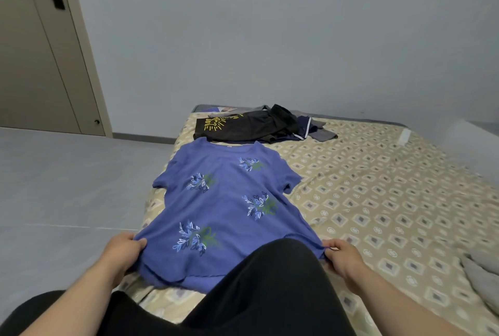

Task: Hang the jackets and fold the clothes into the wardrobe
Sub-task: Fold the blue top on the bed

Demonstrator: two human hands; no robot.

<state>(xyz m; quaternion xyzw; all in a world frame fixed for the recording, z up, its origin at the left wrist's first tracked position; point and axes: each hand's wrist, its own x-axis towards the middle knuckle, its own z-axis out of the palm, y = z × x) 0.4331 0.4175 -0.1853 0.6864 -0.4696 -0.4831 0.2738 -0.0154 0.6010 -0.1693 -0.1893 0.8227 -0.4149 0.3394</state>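
The bed, under its patterned beige cover, was our folding surface, and the blue floral top lay spread on it face up, neckline away from us and hem toward us, both short sleeves out to the sides. Beyond the neckline sat a loose pile of dark clothes, just beside the collar and not yet folded, so we judged the task to be in its early part. Our black-clad knee covered the middle of the hem. Our left hand held the near left corner of the hem and our right hand the near right corner. The fingers on the left were curled and pinched the cloth against the thumb. The right hand gripped its corner the same way. We took the step in hand to be drawing the top flat before the first fold. To do it well we needed to pull both corners evenly, keep the hem straight, and lift the knee clear, because cloth trapped under it would probably bunch. The knit looked soft and stretchy, so a gentle tug seemed enough.
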